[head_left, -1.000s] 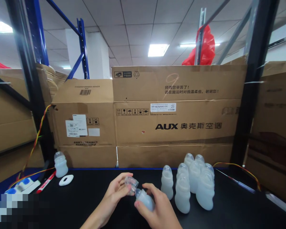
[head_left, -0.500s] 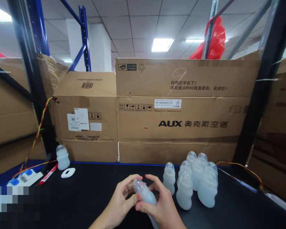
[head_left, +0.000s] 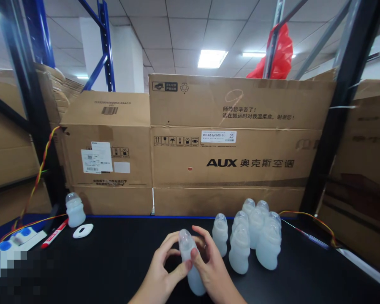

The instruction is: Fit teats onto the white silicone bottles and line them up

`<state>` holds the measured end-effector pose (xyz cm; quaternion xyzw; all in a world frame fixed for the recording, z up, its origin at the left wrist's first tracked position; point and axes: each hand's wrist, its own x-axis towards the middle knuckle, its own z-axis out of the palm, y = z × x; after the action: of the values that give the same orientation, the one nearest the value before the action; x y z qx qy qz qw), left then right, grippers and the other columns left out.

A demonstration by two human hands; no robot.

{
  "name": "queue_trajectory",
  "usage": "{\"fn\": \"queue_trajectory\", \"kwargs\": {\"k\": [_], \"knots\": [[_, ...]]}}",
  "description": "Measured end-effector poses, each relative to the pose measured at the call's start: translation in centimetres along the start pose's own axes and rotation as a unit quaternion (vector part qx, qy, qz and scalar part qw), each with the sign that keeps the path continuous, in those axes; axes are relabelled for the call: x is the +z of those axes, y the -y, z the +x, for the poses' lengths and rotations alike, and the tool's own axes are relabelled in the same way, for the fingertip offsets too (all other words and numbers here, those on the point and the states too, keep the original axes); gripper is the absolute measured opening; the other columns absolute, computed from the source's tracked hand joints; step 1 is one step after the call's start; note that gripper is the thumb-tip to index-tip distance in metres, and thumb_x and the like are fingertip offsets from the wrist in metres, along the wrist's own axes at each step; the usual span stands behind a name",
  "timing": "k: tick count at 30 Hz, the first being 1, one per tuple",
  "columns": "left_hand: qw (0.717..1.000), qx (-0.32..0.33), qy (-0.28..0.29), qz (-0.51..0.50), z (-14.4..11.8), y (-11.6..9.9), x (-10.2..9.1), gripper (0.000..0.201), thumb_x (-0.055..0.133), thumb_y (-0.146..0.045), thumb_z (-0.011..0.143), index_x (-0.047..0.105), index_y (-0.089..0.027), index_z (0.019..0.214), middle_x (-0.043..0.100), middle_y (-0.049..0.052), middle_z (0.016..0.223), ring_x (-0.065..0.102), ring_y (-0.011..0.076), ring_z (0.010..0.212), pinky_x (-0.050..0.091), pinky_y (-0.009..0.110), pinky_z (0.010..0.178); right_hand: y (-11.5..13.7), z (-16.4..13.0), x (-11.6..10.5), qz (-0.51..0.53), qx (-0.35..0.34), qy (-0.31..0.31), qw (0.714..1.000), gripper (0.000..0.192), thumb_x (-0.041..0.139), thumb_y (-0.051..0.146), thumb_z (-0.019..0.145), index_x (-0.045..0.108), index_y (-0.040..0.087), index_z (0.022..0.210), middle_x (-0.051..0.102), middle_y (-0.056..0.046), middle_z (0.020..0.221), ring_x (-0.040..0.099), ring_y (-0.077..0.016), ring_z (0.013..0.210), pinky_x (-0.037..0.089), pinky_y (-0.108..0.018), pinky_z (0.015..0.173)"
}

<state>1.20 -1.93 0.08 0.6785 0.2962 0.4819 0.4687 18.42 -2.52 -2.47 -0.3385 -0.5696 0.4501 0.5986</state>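
Left hand (head_left: 166,258), right hand (head_left: 213,265): fingers pinch one frosted, clear-capped plastic bottle (head_left: 195,279), contents unclear; seven twins (head_left: 240,251) right, lone twin (head_left: 76,213) left!

Held bottle (head_left: 196,283) appears smooth frosted plastic; its cap (head_left: 185,239) looks clear, glossy. Tabletop (head_left: 114,261): matt. Carton (head_left: 256,147): dull cardboard.

The left hand (head_left: 166,264) and right hand (head_left: 214,267) cover the middle of a capped baby bottle (head_left: 196,282), its far side out of sight, as both forearms (head_left: 147,290) run off the bottom edge. At right, front bottles (head_left: 240,251) partly mask the rear bottles (head_left: 256,226). Pixel blocks (head_left: 0,268) obscure the lower-left corner; a rack post (head_left: 272,46) hides part of a red plastic bag (head_left: 282,52).
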Motion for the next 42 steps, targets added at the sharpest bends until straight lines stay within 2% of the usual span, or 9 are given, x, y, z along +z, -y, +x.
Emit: {"fn": "queue_trajectory", "kwargs": {"k": [2,4,9,13,16,20,25,31,42], "knots": [[1.000,-0.006,0.001,0.024,0.2,-0.7,-0.3,0.047,0.079,-0.048,0.091,0.071,-0.029,0.133,0.073,0.010,0.139,0.068,0.0326,0.128,0.056,0.039,0.103,0.2,-0.3,0.0,-0.091,-0.037,-0.053,0.994,0.060,0.060,0.069,0.101,0.054,0.024,0.142,0.067,-0.014,0.137,0.064,-0.0315,0.129,0.051,-0.047,0.112],[0.998,-0.015,-0.018,0.050,0.3,-1.0,-0.7,0.046,0.079,-0.048,0.091,0.071,-0.028,0.131,0.078,0.010,0.129,0.072,0.0307,0.119,0.056,0.039,0.101,1.0,-0.5,-0.1,-0.190,-0.087,-0.092,0.974,0.045,0.055,0.055,0.107,0.057,0.025,0.141,0.063,-0.013,0.143,0.062,-0.0301,0.130,0.053,-0.045,0.110],[0.994,-0.020,-0.044,0.094,0.4,0.7,-0.7,0.049,0.082,-0.043,0.086,0.069,-0.027,0.131,0.079,0.010,0.124,0.074,0.0317,0.114,0.059,0.043,0.099,5.7,0.0,-1.7,-0.327,-0.275,-0.148,0.892,0.028,0.058,0.026,0.105,0.061,0.027,0.133,0.069,-0.009,0.123,0.069,-0.0269,0.110,0.058,-0.041,0.094],[0.992,0.023,-0.080,0.091,0.0,2.8,0.1,0.059,0.082,-0.030,0.082,0.065,-0.030,0.139,0.075,0.009,0.134,0.072,0.0317,0.120,0.061,0.044,0.101,8.7,0.8,-6.6,-0.356,-0.378,-0.253,0.817,0.021,0.062,0.023,0.101,0.066,0.024,0.122,0.070,-0.007,0.112,0.067,-0.0270,0.106,0.052,-0.043,0.096],[0.992,0.042,-0.075,0.090,-0.2,3.3,0.8,0.052,0.077,-0.021,0.082,0.070,-0.030,0.133,0.076,0.008,0.130,0.073,0.0304,0.117,0.063,0.044,0.101,8.9,1.0,-12.1,-0.350,-0.350,-0.370,0.786,0.020,0.067,0.036,0.097,0.070,0.020,0.110,0.068,-0.006,0.102,0.064,-0.0254,0.095,0.049,-0.044,0.095],[0.989,0.048,-0.048,0.129,0.2,2.7,1.7,0.048,0.076,-0.018,0.081,0.073,-0.032,0.127,0.078,0.006,0.119,0.074,0.0297,0.111,0.063,0.043,0.098,7.5,1.0,-18.7,-0.219,-0.236,-0.513,0.796,0.036,0.067,0.050,0.092,0.068,0.020,0.110,0.069,-0.008,0.111,0.065,-0.0271,0.104,0.048,-0.046,0.101],[0.986,0.020,0.007,0.167,1.6,2.0,3.4,0.048,0.077,-0.017,0.082,0.072,-0.032,0.128,0.079,0.006,0.120,0.074,0.0297,0.110,0.061,0.041,0.096,4.8,1.8,-23.1,-0.127,-0.096,-0.503,0.849,0.055,0.057,0.066,0.090,0.068,0.018,0.115,0.071,-0.013,0.123,0.068,-0.0337,0.111,0.052,-0.051,0.098],[0.987,0.005,0.034,0.154,3.3,2.1,5.8,0.050,0.074,-0.016,0.082,0.070,-0.030,0.131,0.077,0.007,0.125,0.072,0.0298,0.111,0.060,0.041,0.095,2.2,2.8,-22.9,-0.042,-0.011,-0.409,0.912,0.070,0.055,0.077,0.087,0.075,0.018,0.119,0.078,-0.011,0.123,0.067,-0.0369,0.125,0.041,-0.052,0.121],[0.985,0.017,0.037,0.167,6.2,2.6,7.9,0.047,0.072,-0.022,0.089,0.064,-0.031,0.136,0.075,0.006,0.127,0.071,0.0279,0.109,0.057,0.043,0.095,0.2,4.0,-21.2,-0.015,-0.032,-0.367,0.930,0.077,0.052,0.080,0.092,0.073,0.017,0.132,0.077,-0.010,0.131,0.065,-0.0352,0.133,0.044,-0.045,0.122]]}}
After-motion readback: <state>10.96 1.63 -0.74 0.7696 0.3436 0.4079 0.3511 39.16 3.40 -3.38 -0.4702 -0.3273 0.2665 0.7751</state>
